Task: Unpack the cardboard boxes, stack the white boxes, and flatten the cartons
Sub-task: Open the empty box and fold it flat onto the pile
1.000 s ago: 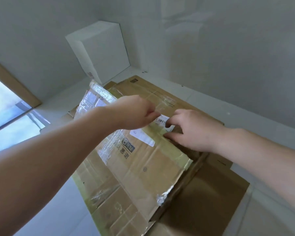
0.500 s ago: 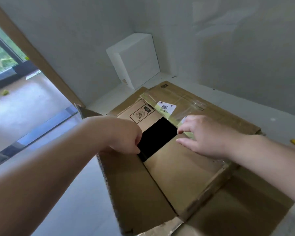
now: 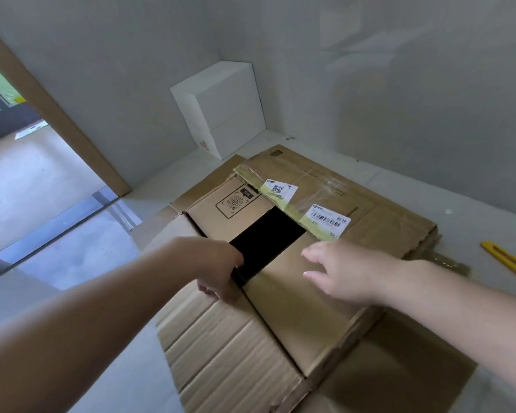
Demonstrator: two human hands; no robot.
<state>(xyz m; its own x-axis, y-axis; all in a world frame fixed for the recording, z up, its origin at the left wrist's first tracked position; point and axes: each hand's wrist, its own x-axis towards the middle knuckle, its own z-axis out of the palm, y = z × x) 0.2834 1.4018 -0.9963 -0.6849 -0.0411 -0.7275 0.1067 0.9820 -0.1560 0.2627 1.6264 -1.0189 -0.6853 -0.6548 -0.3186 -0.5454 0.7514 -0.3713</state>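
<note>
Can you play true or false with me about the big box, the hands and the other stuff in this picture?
1. The cardboard box has a dark opening between its flaps. True.
2. The left hand grips the edge of a flap. True.
3. The right hand holds the yellow tool. False: it hovers over a flap with fingers spread, and the tool lies apart on the floor.
4. The white box sits inside the cardboard box. False: it stands in the corner by the wall.
5. A barcode label is on a flap. True.
</note>
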